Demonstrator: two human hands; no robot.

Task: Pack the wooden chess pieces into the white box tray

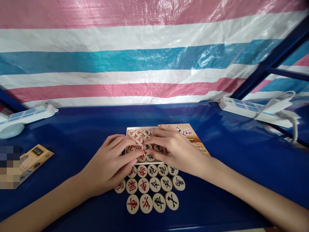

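Note:
A shallow white-rimmed box (145,163) holds rows of round wooden xiangqi pieces (139,139) with red and black characters. My left hand (112,161) lies over its left side, fingers apart and fingertips touching pieces. From the right, my right hand (172,145) covers part of the box, its thumb and forefinger on either side of a black-marked xiangqi piece (147,147). Pieces under both hands are partly hidden. In front of the box, more xiangqi pieces (155,184) lie face up in three rows, red-marked on the left and black-marked on the right.
A printed box lid (193,137) lies behind my right hand. On the blue table (79,129) are a printed card or booklet (36,161), a pale mouse (12,130) and two power strips (31,113), the right one with cables. A striped plastic sheet (145,61) hangs behind.

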